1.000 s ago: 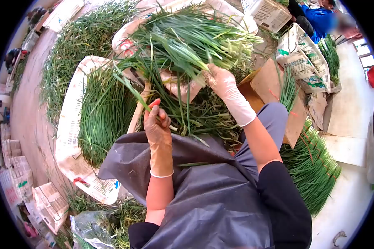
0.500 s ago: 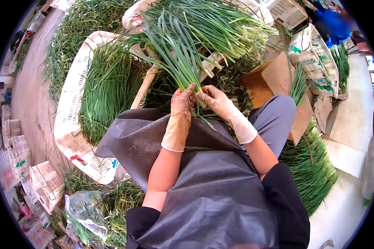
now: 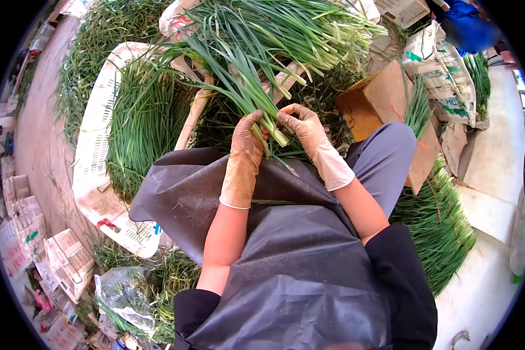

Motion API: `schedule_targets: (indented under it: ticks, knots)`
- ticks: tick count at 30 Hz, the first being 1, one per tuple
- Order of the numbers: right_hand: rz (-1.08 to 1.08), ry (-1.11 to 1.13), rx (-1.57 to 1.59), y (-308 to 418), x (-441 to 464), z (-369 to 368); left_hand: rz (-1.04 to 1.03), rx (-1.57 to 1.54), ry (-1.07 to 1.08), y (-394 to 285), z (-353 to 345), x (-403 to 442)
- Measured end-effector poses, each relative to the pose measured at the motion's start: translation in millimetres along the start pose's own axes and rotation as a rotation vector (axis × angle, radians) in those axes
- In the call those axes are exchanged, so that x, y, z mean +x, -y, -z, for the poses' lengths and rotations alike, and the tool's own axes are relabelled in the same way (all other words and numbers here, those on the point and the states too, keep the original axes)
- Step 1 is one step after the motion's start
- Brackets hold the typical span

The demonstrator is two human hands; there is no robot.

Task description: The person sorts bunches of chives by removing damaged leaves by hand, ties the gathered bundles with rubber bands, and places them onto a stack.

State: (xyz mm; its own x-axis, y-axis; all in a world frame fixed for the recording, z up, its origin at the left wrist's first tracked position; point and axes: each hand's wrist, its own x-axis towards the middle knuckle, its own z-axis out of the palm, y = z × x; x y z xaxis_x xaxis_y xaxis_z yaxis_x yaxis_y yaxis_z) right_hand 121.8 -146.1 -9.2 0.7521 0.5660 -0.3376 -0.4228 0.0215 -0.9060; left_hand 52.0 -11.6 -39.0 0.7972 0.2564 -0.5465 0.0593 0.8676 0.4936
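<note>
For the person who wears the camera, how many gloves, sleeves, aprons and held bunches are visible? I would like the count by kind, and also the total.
Thin, pale, stained gloves: 2
Black fabric sleeves: 2
Dark, slightly shiny apron: 1
Held bunch of long green stalks, between the hands: 1
Total: 6

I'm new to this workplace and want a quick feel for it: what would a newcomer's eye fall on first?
Probably the gloved left hand and right hand, at the centre, around the pale ends of a small green bunch. Above them spreads a large heap of long-leaved greens, pale ends rightward. At lower right lies a stack of red-banded greens.
</note>
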Motion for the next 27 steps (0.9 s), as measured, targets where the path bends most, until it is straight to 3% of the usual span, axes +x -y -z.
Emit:
schedule_targets:
  ticks: [5, 9, 10, 13, 19, 21, 23, 25, 26, 27]
  knots:
    - [0.064, 0.026, -0.166, 9.2, 0.3, -5.1, -0.060, 0.041, 0.030, -1.3, -13.4, -3.4]
    - [-0.177, 0.033, 0.230, 6.8, 1.4, 3.1, 0.010, -0.116, 0.145, -6.2, -15.5, -6.7]
    - [-0.112, 0.045, 0.117, 7.3, 0.6, 1.5, 0.007, -0.116, 0.145, -6.7, -15.0, -5.7]
    - [-0.108, 0.107, 0.039, 8.8, -3.2, -0.2, 0.004, 0.147, 0.051, -6.5, -14.9, -6.3]
    - [-0.067, 0.088, 0.561, 5.4, -15.0, 14.9, -0.083, -0.014, 0.099, -5.2, -2.2, -1.4]
    - [0.057, 0.099, 0.333, 3.2, -18.4, 37.7, -0.112, -0.178, 0.084, -15.5, -10.2, -7.8]
    - [-0.127, 0.027, -0.180, 3.1, -21.1, 63.0, -0.066, -0.231, 0.136, -23.0, -14.1, -13.1]
    - [-0.234, -0.019, -1.143, 3.7, -23.1, 74.6, -0.087, -0.281, 0.169, -21.5, -21.3, -15.3]
    - [-0.117, -0.142, -1.349, 2.5, -28.0, 68.7, -0.069, -0.261, 0.191, -21.9, -18.4, -14.6]
    - [0.044, -0.097, -1.180, 2.3, -28.6, 65.5, -0.061, -0.263, 0.197, -18.7, -20.7, -13.4]
